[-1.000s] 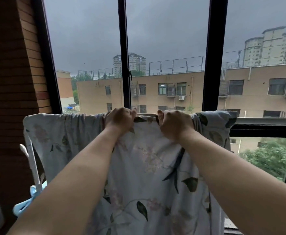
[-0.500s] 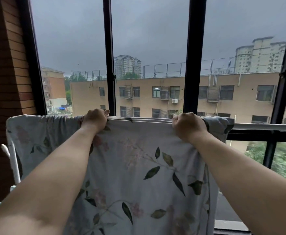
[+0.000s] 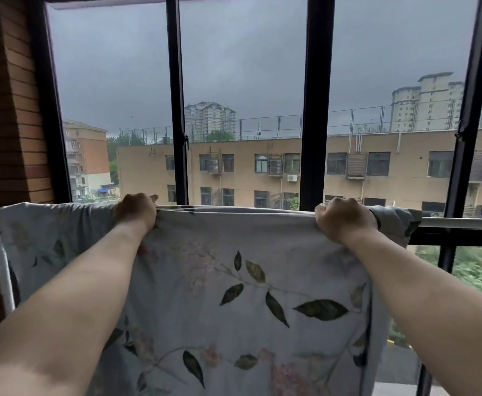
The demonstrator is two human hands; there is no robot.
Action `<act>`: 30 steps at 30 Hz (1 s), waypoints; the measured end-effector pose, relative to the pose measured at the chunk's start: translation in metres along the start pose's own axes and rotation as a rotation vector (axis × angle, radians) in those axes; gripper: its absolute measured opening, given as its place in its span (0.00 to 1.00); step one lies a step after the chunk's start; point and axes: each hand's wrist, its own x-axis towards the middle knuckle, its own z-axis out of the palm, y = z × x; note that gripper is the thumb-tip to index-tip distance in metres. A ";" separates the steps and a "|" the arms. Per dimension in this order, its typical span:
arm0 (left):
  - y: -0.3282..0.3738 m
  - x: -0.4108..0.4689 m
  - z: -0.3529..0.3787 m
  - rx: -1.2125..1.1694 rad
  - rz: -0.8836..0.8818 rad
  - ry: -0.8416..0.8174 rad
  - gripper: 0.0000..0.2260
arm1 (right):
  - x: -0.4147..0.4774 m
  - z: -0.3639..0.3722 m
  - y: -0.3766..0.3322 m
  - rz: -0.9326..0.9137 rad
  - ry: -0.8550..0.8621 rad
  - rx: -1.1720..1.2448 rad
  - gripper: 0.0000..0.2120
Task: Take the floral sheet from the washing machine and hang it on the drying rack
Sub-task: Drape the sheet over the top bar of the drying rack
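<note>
Our left forearm [image 3: 71,304] and right forearm [image 3: 434,304] are bare along all their visible length; our left hand [image 3: 135,211] and right hand [image 3: 345,221] are bare too, knuckles rounded.

pale blue leaf-and-flower sheet [image 3: 234,281], black window frame [image 3: 315,110]

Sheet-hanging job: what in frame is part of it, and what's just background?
Part of the job:
- floral sheet, draped over the drying rack
- left hand and right hand, both gripping the sheet's top edge

Just background:
- window frame
- brick wall
- buildings outside
</note>
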 end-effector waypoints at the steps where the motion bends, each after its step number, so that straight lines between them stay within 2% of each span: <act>1: 0.000 0.001 0.000 -0.009 -0.006 -0.006 0.22 | 0.000 -0.001 0.004 0.010 -0.002 -0.007 0.19; 6: 0.015 -0.001 0.001 -0.043 -0.051 -0.029 0.19 | 0.001 0.002 0.007 0.027 0.013 -0.074 0.21; 9: 0.032 -0.008 0.011 -0.111 0.161 0.044 0.16 | -0.002 0.009 -0.007 -0.024 0.030 -0.096 0.21; 11: 0.045 -0.019 0.019 -0.139 0.303 0.016 0.24 | -0.005 0.014 -0.021 -0.035 0.055 -0.079 0.24; 13: 0.055 -0.030 0.027 -0.039 0.393 -0.034 0.33 | -0.007 0.022 -0.035 -0.040 0.074 -0.082 0.26; 15: 0.060 -0.036 0.032 -0.032 0.456 -0.026 0.35 | -0.008 0.031 -0.049 -0.042 0.106 -0.102 0.28; 19: 0.065 -0.043 0.033 -0.063 0.479 0.014 0.31 | -0.009 0.045 -0.085 -0.089 0.167 -0.126 0.31; 22: 0.066 -0.045 0.034 -0.122 0.511 -0.004 0.33 | -0.012 0.053 -0.119 -0.135 0.143 -0.100 0.33; 26: 0.067 -0.046 0.033 -0.089 0.508 0.030 0.35 | -0.014 0.058 -0.154 -0.169 0.107 -0.062 0.31; 30: 0.066 -0.046 0.036 -0.074 0.497 0.115 0.29 | -0.014 0.059 -0.160 -0.217 0.118 -0.044 0.31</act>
